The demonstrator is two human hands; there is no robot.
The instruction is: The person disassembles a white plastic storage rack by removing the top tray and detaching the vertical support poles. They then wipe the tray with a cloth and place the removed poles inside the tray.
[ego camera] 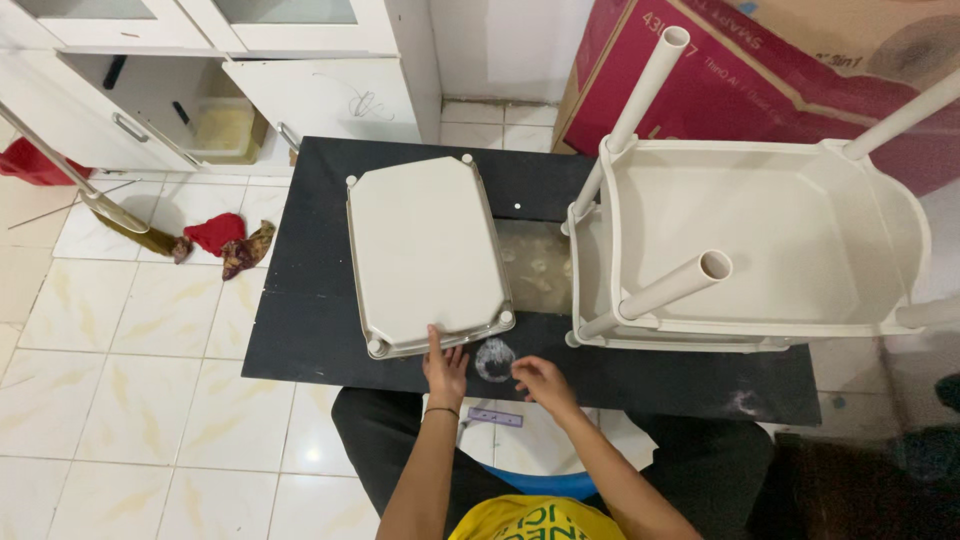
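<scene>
An upside-down white plastic shelf tray (425, 250) lies on a black mat (320, 330). My left hand (445, 368) touches its near edge with fingers stretched out. My right hand (537, 380) rests on the mat just right of a round whitish smudge (494, 360), fingers loosely curled, holding nothing that I can see. To the right stands a larger white rack tray (760, 240) with white tubes (640, 90) plugged in as legs; another tube (670, 287) points toward me.
White cabinets (250, 90) stand at the back left, one door open. A broom (120, 215) and red and brown cloths (225, 240) lie on the tiled floor. A big red cardboard box (740, 80) leans at the back right. A white sheet (540, 440) rests on my lap.
</scene>
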